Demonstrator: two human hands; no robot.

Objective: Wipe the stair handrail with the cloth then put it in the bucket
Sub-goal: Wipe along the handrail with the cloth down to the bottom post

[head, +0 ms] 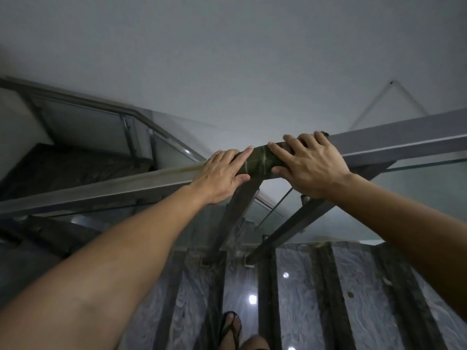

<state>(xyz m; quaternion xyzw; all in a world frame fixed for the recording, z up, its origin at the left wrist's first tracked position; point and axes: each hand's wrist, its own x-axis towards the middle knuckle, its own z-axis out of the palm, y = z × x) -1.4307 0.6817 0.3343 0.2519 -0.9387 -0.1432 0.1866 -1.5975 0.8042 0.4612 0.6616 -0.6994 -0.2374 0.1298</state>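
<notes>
Both hands press a dark green cloth (260, 161) down over the top of the metal handrail (113, 188), where it lies wrapped across the rail's upper face. The left hand (222, 175) lies on the cloth's left end, fingers spread flat on top and thumb hooked under the rail's near edge. The right hand (310, 165) covers the right end, fingers splayed over the far side and thumb pressing the near face; neither hand pinches the cloth, they only pin it against the metal.

That is the weak point. With flat palms and no real grip, a sideways stroke could let the cloth bunch between the hands or slide off the far edge, and beyond the rail is the open stairwell, so it would likely drop to the flight of steps (63, 168) below. The rail looks smooth, which makes slipping more likely. A yellowish streak just left of the left hand may need firmer rubbing, which adds to the risk.

Below, one sandalled foot (231, 327) stands on glossy marble steps (353, 286); leaning far out could cost balance. No bucket is in view.
</notes>
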